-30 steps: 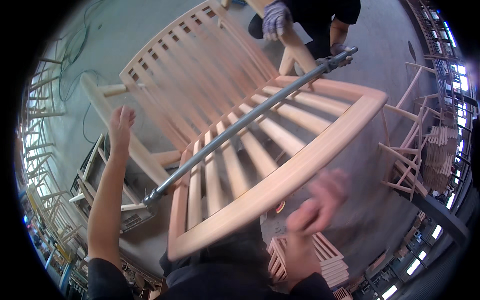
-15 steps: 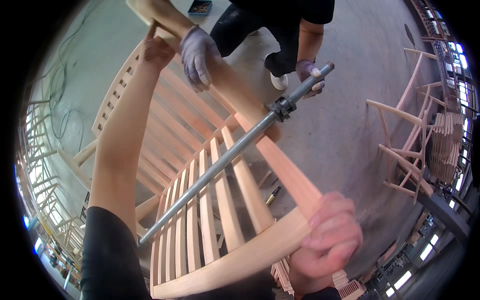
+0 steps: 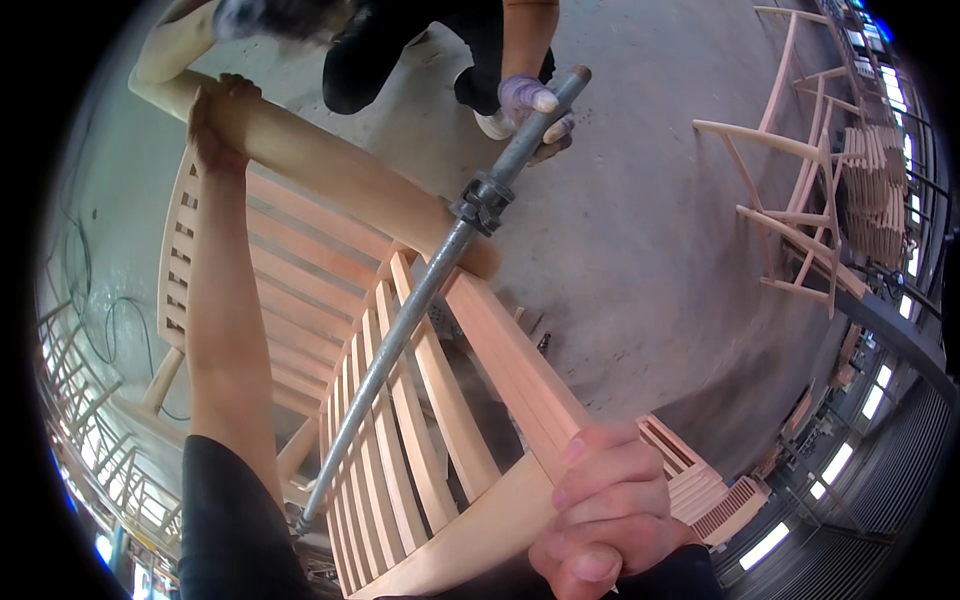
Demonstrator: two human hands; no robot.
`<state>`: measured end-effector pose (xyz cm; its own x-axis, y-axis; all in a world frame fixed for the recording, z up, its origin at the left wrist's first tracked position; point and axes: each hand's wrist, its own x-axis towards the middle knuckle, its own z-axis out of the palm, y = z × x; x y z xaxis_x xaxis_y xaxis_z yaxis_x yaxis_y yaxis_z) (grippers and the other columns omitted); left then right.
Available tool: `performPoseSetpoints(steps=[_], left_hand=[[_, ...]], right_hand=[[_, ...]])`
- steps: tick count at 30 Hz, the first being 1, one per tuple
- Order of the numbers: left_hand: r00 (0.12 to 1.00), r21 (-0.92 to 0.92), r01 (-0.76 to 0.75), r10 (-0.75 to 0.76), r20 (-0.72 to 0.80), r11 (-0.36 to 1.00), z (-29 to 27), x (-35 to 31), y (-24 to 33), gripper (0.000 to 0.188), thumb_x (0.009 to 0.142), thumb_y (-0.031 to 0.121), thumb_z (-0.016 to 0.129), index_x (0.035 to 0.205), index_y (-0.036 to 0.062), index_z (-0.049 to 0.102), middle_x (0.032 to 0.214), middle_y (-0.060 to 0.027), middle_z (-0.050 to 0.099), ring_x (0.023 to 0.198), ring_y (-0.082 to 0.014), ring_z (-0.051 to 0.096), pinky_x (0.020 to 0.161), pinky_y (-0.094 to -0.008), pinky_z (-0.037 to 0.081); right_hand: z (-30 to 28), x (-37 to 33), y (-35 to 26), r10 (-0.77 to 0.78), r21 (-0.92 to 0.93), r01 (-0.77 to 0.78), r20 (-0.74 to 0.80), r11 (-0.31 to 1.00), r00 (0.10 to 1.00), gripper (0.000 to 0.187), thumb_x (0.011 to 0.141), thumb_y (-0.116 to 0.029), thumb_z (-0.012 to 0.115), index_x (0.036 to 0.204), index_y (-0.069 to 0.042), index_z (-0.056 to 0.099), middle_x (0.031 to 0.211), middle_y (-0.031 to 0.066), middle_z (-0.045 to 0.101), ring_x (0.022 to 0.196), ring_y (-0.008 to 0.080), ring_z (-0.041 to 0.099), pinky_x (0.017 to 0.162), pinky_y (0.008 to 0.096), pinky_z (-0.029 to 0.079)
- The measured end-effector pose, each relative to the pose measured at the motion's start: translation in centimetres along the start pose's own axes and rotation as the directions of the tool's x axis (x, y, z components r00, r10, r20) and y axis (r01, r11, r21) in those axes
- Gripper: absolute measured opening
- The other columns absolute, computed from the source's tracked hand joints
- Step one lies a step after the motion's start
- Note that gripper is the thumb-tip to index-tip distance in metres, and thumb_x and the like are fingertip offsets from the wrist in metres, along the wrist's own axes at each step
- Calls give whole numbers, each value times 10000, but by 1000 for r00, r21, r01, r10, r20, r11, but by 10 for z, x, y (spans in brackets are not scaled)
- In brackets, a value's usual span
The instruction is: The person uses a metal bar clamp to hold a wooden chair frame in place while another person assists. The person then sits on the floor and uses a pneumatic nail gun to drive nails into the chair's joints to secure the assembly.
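A slatted wooden bench lies tipped in front of me, its slatted back farther off to the left. My left hand is closed round its pale curved armrest near the far end. At the near right corner, my right hand is closed over the place where a pinkish leg meets the front rail; its palm side is hidden. A long grey metal pipe with a dark clamp collar lies slantwise across the slats. Another person's gloved hand grips its upper end.
That person crouches at the far side; their other gloved hand is blurred by the armrest. Wooden chair frames and stacked slats stand at right. Cables lie on the floor at left, more frames beyond.
My view has shifted, so the bench sits farther left. The other person's glove has left the middle of the armrest for the upper left. My left hand now wraps over the armrest.
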<state>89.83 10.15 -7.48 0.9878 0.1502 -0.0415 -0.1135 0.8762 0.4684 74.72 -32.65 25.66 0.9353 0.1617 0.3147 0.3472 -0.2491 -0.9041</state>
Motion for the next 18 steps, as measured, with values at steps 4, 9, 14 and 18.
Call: performPoseSetpoints(steps=[4, 9, 14, 18], left_hand=[[834, 274, -160, 278, -477, 948, 42, -1, -28, 382, 994, 263, 551, 1230, -36, 582, 1130, -184, 651, 1059, -355, 609, 1026, -464, 479], [940, -174, 173, -109, 325, 969, -3, -3, 3, 458, 1040, 330, 503, 1276, -57, 570, 1218, -218, 645, 1220, -367, 574, 1104, -470, 446], [843, 565, 344, 18, -537, 750, 41, -45, 21, 506, 1031, 427, 559, 1222, -37, 616, 1185, -181, 667, 1144, -275, 619, 978, -389, 491], [947, 932, 256, 262, -188, -257, 30, -196, 90, 402, 1018, 352, 593, 1209, 4, 654, 1066, -65, 673, 921, -188, 616, 855, -332, 492]], right_hand=[[-12, -5, 14, -67, 20, 65, 84, 998, 994, 246, 975, -214, 575, 756, -124, 510, 666, -19, 504, 653, 189, 527, 697, 407, 477], [-23, -2, 3, -8, -56, 25, 281, 998, 960, 340, 996, -213, 487, 666, -149, 432, 663, -25, 463, 637, 172, 491, 702, 388, 491], [-10, -10, 13, -97, -20, 99, 66, 995, 993, 254, 853, -98, 628, 638, -76, 495, 620, 37, 489, 614, 233, 501, 586, 376, 486], [-8, -11, 12, -128, -57, 130, 46, 990, 991, 213, 841, -78, 587, 651, -46, 497, 622, 71, 474, 604, 255, 493, 566, 390, 485]])
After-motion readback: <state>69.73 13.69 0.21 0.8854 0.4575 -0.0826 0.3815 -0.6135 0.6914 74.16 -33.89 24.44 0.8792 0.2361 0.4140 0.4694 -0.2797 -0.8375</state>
